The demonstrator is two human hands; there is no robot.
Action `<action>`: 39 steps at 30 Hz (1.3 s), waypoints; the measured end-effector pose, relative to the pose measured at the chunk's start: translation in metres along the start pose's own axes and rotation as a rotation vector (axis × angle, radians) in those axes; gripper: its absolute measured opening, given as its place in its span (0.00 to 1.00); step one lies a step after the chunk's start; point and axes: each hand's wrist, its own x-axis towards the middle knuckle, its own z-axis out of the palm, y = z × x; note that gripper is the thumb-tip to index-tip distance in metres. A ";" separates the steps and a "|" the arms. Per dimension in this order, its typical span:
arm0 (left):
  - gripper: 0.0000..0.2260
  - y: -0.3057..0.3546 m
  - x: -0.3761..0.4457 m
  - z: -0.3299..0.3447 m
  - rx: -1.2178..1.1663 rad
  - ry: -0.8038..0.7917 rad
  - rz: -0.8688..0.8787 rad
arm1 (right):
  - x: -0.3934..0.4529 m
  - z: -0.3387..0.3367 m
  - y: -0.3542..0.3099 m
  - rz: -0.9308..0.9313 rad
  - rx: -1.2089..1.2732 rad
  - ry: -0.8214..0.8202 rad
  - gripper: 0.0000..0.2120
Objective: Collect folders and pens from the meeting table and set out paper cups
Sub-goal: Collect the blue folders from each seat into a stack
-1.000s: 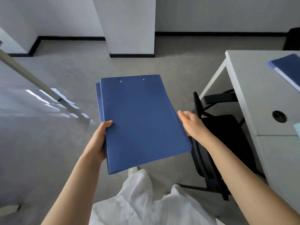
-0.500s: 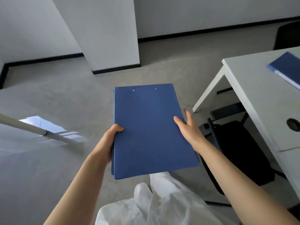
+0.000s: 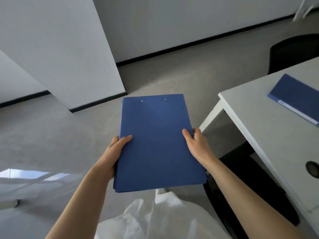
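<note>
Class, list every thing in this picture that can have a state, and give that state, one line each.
stack of blue folders: closed, held in the air by both hands
left hand: grips the stack's left edge
right hand: grips the stack's right edge
blue folder on the table: closed, lying flat
black chair: partly under the white table

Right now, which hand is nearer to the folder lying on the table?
Right. The right hand grips the held stack's right edge, on the side toward the table where that folder lies. The left hand grips the stack's left edge, farther away.
</note>
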 end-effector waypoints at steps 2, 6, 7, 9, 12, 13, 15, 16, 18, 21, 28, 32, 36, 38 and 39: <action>0.19 0.020 0.020 0.012 0.012 -0.043 0.012 | 0.019 -0.006 -0.012 0.001 -0.014 0.025 0.18; 0.19 0.073 0.075 0.034 0.034 -0.110 0.018 | 0.073 -0.017 -0.039 0.044 -0.015 0.088 0.19; 0.19 0.087 0.090 0.039 0.044 -0.136 0.020 | 0.087 -0.018 -0.045 0.058 -0.018 0.104 0.19; 0.20 0.112 0.119 0.046 0.067 -0.185 0.021 | 0.113 -0.019 -0.055 0.076 -0.005 0.129 0.19; 0.20 0.154 0.161 0.056 0.132 -0.252 0.004 | 0.153 -0.017 -0.073 0.090 0.012 0.199 0.20; 0.19 0.168 0.172 0.060 0.145 -0.274 -0.003 | 0.164 -0.018 -0.080 0.094 0.012 0.217 0.20; 0.17 0.203 0.200 0.068 0.177 -0.329 -0.017 | 0.194 -0.019 -0.097 0.124 0.046 0.251 0.20; 0.17 0.221 0.215 0.071 0.192 -0.359 -0.021 | 0.209 -0.019 -0.105 0.139 0.074 0.261 0.20; 0.17 0.249 0.237 0.078 0.208 -0.399 -0.019 | 0.229 -0.021 -0.117 0.171 0.128 0.252 0.22; 0.19 0.293 0.278 0.097 0.259 -0.450 -0.015 | 0.262 -0.026 -0.134 0.219 0.229 0.273 0.20; 0.17 0.350 0.339 0.170 0.384 -0.576 -0.057 | 0.311 -0.068 -0.151 0.315 0.375 0.407 0.18; 0.21 0.372 0.371 0.230 0.431 -0.638 -0.085 | 0.346 -0.107 -0.145 0.355 0.397 0.470 0.20; 0.20 0.390 0.398 0.301 0.458 -0.658 -0.087 | 0.386 -0.153 -0.135 0.355 0.468 0.528 0.19; 0.19 0.402 0.411 0.343 0.481 -0.680 -0.084 | 0.407 -0.184 -0.130 0.364 0.517 0.557 0.20; 0.19 0.408 0.418 0.365 0.493 -0.691 -0.083 | 0.417 -0.201 -0.129 0.369 0.533 0.562 0.20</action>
